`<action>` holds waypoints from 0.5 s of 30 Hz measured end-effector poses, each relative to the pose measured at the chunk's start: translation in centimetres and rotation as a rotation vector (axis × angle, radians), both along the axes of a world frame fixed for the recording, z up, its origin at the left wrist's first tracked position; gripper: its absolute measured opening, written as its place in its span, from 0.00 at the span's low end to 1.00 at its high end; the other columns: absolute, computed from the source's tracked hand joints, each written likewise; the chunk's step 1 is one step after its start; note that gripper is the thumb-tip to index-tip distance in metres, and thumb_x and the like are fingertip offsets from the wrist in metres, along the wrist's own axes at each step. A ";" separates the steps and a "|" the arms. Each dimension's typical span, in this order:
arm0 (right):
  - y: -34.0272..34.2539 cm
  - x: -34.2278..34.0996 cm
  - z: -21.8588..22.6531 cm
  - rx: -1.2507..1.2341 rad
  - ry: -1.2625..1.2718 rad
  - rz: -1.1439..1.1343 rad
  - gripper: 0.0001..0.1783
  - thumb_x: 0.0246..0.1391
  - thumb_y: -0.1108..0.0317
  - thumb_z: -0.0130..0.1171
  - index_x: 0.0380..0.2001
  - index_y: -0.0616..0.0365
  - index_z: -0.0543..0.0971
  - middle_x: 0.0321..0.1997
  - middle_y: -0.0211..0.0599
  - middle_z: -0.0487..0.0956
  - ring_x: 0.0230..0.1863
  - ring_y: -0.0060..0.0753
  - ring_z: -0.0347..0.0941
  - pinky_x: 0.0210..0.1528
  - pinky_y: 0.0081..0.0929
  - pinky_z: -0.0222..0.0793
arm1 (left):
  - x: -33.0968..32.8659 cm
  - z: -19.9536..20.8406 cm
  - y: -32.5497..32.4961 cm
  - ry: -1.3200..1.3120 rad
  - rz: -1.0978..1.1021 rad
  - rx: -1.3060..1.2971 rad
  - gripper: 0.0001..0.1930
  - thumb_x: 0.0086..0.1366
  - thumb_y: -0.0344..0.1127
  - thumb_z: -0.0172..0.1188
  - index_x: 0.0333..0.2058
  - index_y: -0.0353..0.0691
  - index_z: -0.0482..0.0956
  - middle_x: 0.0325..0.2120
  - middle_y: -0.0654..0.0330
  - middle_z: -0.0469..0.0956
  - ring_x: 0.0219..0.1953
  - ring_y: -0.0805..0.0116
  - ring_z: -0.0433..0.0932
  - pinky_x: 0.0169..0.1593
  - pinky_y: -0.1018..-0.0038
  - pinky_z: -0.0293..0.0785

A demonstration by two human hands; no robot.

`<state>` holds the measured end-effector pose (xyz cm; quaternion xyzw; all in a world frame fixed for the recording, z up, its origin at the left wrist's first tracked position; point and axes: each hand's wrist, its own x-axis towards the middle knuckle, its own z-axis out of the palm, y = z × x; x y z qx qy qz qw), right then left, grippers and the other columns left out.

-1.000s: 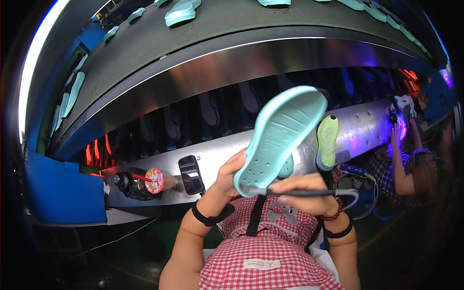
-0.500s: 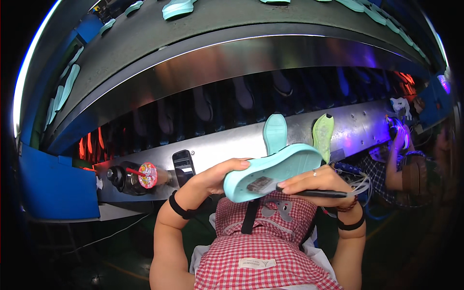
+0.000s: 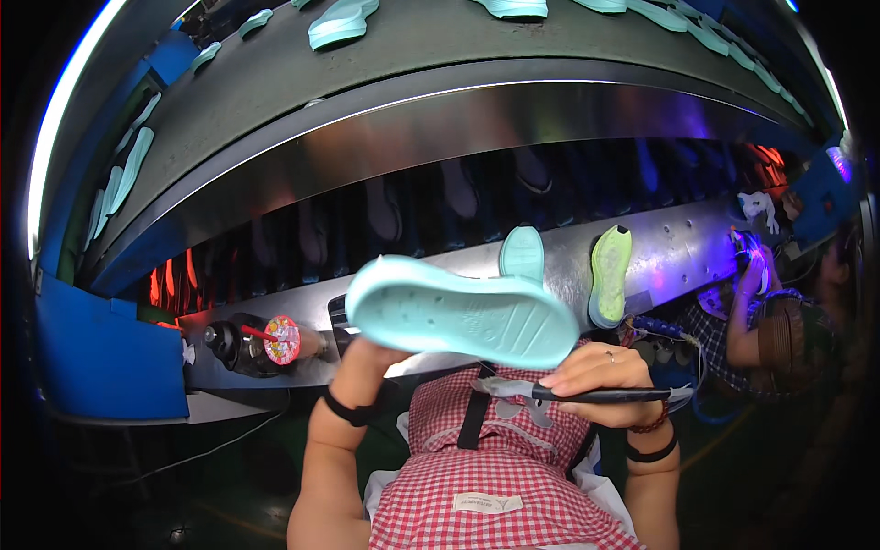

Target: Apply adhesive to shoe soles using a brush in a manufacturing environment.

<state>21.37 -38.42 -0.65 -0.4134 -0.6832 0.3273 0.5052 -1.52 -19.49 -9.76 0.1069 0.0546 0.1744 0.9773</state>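
Observation:
A light teal shoe sole (image 3: 458,316) is held up over the metal bench, its hollowed face with ridges and small holes in view. My left hand (image 3: 374,356) grips it from below near the left end; the fingers are mostly behind it. Just under the right end of the sole, my right hand (image 3: 605,380) is closed round a brush (image 3: 619,396) with a black handle. Its pale bristles point left, apart from the sole. Behind, on the bench, lie another teal sole (image 3: 522,251), partly covered by the held one, and a yellow-green sole (image 3: 610,275).
Teal soles (image 3: 344,23) lie on the conveyor belt (image 3: 440,46) beyond a metal ledge. A dark bottle (image 3: 234,346), a cup with a straw (image 3: 282,339) and a partly hidden phone (image 3: 337,312) stand or lie at left. At right a co-worker (image 3: 752,321) works under violet light.
The held sole has risen and turned, with its left end higher. The brush, earlier inside the sole, is now below it. Soles on the belt have shifted slightly.

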 end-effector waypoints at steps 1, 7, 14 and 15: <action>0.4 -0.6 -0.3 0.002 -0.004 0.001 0.14 0.35 0.79 0.63 0.31 0.64 0.78 0.34 0.43 0.78 0.36 0.37 0.75 0.40 0.25 0.70 | 1.7 -1.4 -1.0 0.041 0.134 0.077 0.39 0.57 0.66 0.34 0.55 0.36 0.59 0.52 0.47 0.62 0.52 0.52 0.65 0.55 0.56 0.60; 3.5 -2.1 -5.0 -0.208 0.161 -0.377 0.11 0.39 0.79 0.60 0.31 0.64 0.78 0.33 0.42 0.78 0.36 0.30 0.75 0.40 0.21 0.69 | 6.0 -2.3 -4.6 0.007 0.094 -0.016 0.48 0.50 0.75 0.26 0.56 0.40 0.55 0.48 0.43 0.65 0.50 0.45 0.64 0.54 0.52 0.59; 0.9 -3.5 -4.2 0.029 -0.366 -0.033 0.11 0.34 0.75 0.62 0.27 0.59 0.77 0.30 0.38 0.78 0.33 0.35 0.75 0.37 0.27 0.69 | 4.6 -2.3 -2.9 0.200 0.323 0.086 0.48 0.46 0.77 0.29 0.53 0.40 0.60 0.43 0.50 0.69 0.47 0.52 0.68 0.51 0.54 0.64; 1.0 -3.3 -3.8 0.031 -0.366 -0.031 0.11 0.34 0.75 0.62 0.27 0.59 0.77 0.30 0.38 0.78 0.33 0.35 0.75 0.37 0.27 0.69 | 4.7 -2.1 -2.9 0.200 0.325 0.088 0.48 0.46 0.77 0.29 0.53 0.40 0.60 0.43 0.50 0.69 0.47 0.52 0.68 0.51 0.54 0.64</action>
